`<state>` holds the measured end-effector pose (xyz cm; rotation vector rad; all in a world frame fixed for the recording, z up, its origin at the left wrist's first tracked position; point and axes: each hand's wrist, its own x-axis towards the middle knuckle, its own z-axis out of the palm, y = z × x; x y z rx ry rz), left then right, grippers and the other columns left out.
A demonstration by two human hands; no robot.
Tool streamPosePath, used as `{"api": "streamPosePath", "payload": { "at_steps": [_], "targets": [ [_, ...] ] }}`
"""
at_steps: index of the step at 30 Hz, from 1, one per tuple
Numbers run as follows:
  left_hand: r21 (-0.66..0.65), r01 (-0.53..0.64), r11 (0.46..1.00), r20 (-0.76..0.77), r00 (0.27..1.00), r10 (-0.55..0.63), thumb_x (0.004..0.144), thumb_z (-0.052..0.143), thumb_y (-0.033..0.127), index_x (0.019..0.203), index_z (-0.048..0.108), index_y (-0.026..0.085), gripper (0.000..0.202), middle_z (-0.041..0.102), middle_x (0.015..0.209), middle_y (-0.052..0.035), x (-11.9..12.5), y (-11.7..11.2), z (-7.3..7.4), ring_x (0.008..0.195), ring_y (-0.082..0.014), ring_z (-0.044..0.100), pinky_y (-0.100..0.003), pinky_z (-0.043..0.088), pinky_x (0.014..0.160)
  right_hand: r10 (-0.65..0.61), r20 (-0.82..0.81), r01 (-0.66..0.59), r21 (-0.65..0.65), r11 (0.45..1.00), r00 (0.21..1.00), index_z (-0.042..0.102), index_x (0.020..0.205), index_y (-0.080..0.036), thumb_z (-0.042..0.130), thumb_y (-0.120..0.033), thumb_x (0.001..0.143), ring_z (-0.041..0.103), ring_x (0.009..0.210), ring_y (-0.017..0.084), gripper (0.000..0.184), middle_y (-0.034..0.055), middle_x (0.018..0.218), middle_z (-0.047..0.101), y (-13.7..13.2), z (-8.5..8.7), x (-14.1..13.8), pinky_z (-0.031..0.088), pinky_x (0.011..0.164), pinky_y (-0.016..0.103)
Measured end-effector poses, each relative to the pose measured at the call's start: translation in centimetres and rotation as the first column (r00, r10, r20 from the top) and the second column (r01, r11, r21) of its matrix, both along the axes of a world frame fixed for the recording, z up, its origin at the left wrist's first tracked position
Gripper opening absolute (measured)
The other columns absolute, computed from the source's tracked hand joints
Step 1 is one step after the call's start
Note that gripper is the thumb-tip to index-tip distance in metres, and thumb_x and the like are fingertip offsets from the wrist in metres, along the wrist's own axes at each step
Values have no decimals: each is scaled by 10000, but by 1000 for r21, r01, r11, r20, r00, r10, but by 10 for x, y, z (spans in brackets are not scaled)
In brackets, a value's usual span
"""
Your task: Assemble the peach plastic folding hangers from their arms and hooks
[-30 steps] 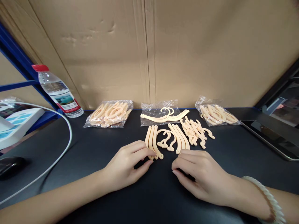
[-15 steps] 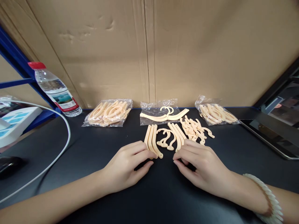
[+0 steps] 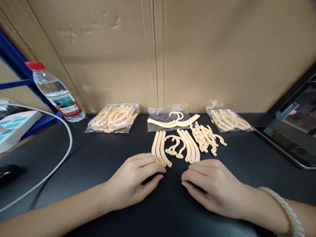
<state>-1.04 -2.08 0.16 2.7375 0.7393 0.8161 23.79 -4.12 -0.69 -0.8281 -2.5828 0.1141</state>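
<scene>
Cream plastic folding-hanger parts lie on the dark tabletop in front of me. My left hand [image 3: 139, 179] rests loosely curled at the near end of the left row of curved hanger arms [image 3: 162, 148], thumb and index finger a little apart, holding nothing visible. Below the right row of hanger arms [image 3: 189, 146], my right hand [image 3: 212, 184] is curled with thumb and fingertips close together and nothing showing in them. Several loose hanger hooks [image 3: 181, 149] lie between the rows. A jumbled pile of hooks [image 3: 206, 136] is to the right. Behind, an assembled hanger [image 3: 168, 124] lies across a clear plastic bag [image 3: 158, 113].
Bags of hanger parts lie at back left [image 3: 113, 118] and back right [image 3: 228, 119]. A water bottle [image 3: 59, 95] leans at far left, near a white cable [image 3: 70, 144], power strip [image 3: 19, 126] and black mouse [image 3: 10, 174]. A dark tablet [image 3: 286, 144] is at right. Cardboard [image 3: 111, 49] stands behind.
My right hand has drawn back towards me, off the right row of arms, uncovering their near ends. My left hand has moved slightly back, showing more of the left row.
</scene>
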Motion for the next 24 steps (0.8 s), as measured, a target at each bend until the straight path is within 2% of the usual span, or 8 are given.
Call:
{"api": "streamPosePath", "payload": {
  "at_steps": [2,7,11,14,19,24],
  "targets": [
    [-3,-1,1000,-7,1000,1,868,563,59,999,643,180,196,676,843,-38,0,0,0,765,-146,605,-254,480,712,-28,-36,30,30,999,999,641,849,-160,438,-168,956,493,574,133,229,4,668,585,3,0,0,354,556,279],
    [-8,-48,999,-10,999,48,880,546,74,1056,623,187,223,662,891,-41,0,1,-1,799,-151,592,-267,475,737,-121,-80,135,199,971,989,652,841,-154,486,-171,941,516,693,179,194,41,720,611,11,-1,0,387,619,304],
    [12,-146,989,-3,989,146,877,555,131,1057,623,169,195,599,857,-50,6,2,-3,778,-171,539,-295,464,708,-211,-48,216,208,954,976,655,913,-145,539,-192,913,529,838,235,125,90,865,634,18,0,-2,440,729,359],
    [51,-190,980,-54,980,192,877,564,167,1066,632,159,201,561,862,-58,11,4,-5,793,-191,508,-320,446,699,-245,-26,244,215,945,969,654,942,-141,572,-203,898,525,908,265,112,114,955,633,23,-1,-4,453,780,403],
    [88,-200,976,-142,967,211,897,552,203,1069,649,191,198,521,866,-52,16,7,-8,803,-198,480,-321,400,671,-255,-17,252,226,941,967,661,937,-155,597,-199,885,524,927,271,93,109,958,631,27,-3,-7,452,788,413],
    [95,-196,976,-147,967,209,930,512,187,1050,663,207,195,501,850,-40,18,8,-9,796,-186,466,-312,373,665,-263,-10,259,199,945,965,678,916,-160,601,-171,881,525,910,254,85,83,929,634,31,-4,-8,432,768,391]
  ]
}}
